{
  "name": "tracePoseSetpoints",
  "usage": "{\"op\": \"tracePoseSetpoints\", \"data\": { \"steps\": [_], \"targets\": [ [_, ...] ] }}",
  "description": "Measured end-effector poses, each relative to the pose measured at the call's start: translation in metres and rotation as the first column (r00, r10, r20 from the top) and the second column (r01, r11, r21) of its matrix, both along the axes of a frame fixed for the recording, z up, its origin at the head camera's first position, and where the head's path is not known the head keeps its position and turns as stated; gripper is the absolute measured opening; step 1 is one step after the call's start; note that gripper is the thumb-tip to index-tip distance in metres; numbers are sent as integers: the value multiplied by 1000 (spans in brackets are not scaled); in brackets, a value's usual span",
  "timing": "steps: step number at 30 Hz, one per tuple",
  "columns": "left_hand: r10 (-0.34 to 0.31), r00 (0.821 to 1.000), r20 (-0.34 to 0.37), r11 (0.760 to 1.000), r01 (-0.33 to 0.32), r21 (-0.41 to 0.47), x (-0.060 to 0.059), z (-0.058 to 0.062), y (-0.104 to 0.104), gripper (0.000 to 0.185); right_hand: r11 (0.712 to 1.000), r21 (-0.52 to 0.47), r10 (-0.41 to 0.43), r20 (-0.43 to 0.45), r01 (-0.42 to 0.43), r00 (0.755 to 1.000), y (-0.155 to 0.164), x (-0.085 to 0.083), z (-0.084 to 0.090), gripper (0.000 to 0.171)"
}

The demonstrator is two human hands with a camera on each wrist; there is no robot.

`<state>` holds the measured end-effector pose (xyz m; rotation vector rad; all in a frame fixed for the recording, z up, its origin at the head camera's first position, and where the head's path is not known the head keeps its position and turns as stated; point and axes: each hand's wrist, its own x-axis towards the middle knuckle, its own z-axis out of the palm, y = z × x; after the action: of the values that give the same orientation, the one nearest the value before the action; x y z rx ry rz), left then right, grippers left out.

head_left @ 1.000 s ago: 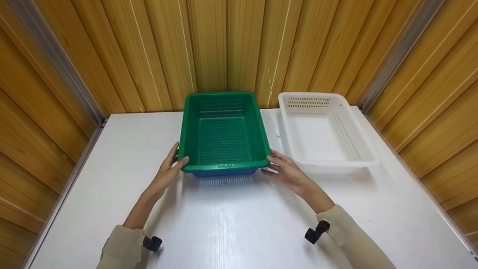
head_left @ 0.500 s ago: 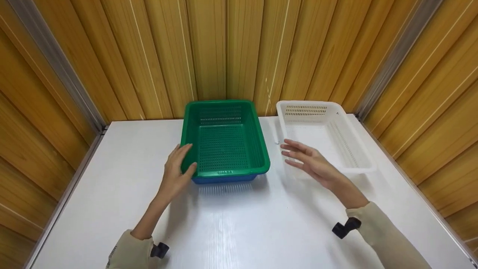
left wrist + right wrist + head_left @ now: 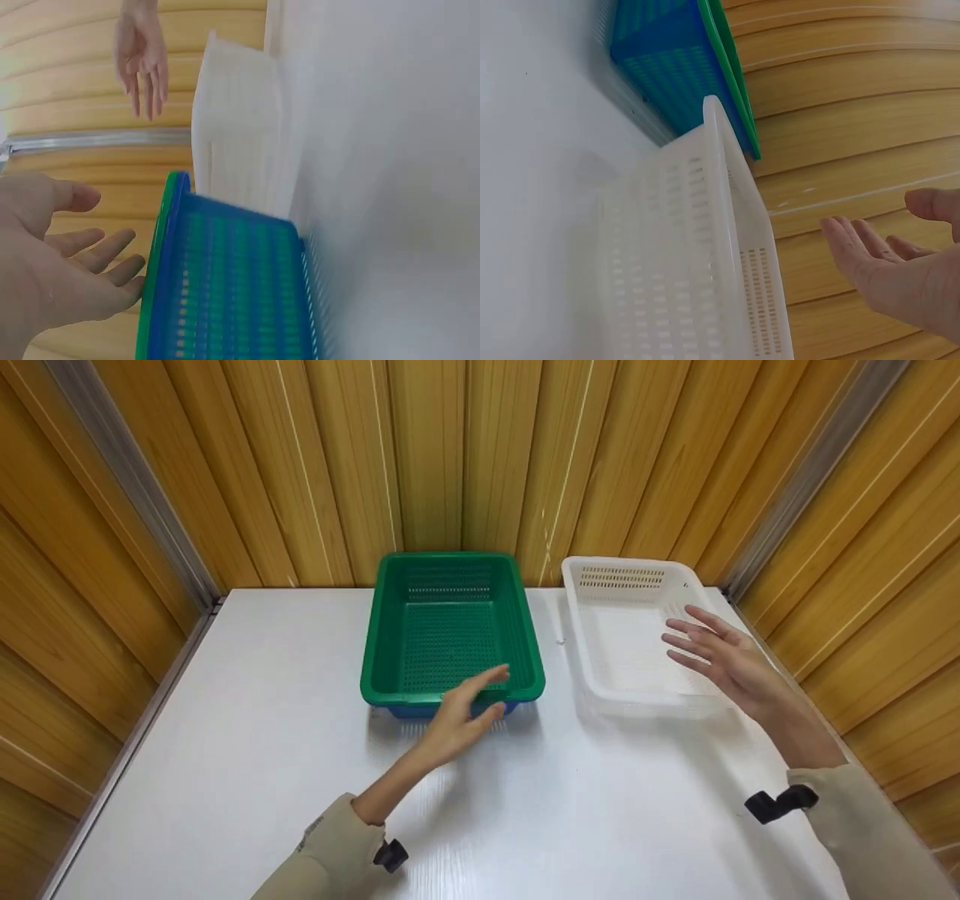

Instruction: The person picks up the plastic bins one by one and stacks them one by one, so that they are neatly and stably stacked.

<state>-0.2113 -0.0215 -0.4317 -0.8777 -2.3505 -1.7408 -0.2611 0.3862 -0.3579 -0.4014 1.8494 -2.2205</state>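
perforated green basket (image 3: 450,622) nested in a blue one (image 3: 442,709) — both hands (image 3: 461,720) (image 3: 724,660) spread, holding nothing.

A white table (image 3: 262,750) is filling the lower part of the frame. A green basket (image 3: 450,690), nested in a blue basket (image 3: 409,711), is sitting at centre, and a white basket (image 3: 622,694) is lying just right of it, apart.

Two bare hands; long beige sleeves (image 3: 862,825); small black clip-like mount (image 3: 776,802) at each cuff.
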Motion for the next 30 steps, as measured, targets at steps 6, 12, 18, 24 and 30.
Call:
{"op": "tracePoseSetpoints", "data": {
  "steps": [6, 12, 18, 24, 30],
  "targets": [
    [-151, 985, 83, 989, 150, 15, 13, 5, 47, 54, 997, -77, 25, -22, -27, 999, 31, 8, 5, 40],
    [-222, 944, 244, 971, 237, -33, 16, 2, 80, 61, 999, -44, 15, -53, -17, 998, 65, 15, -1, 44],
    [-132, 889, 438, 988, 155, -18, 14, -13, 103, 71, 998, -64, 16, -15, -17, 1000, 100, 14, -9, 45],
    [-52, 850, 524, 998, 54, 12, 5, -24, 119, 77, 992, -122, 30, 52, -24, 998, 130, 16, -20, 48],
    [0, 813, 583, 999, -31, 42, -10, -32, 131, 76, 998, -41, 41, 77, -38, 996, 142, 18, -38, 49]
  ]
}}
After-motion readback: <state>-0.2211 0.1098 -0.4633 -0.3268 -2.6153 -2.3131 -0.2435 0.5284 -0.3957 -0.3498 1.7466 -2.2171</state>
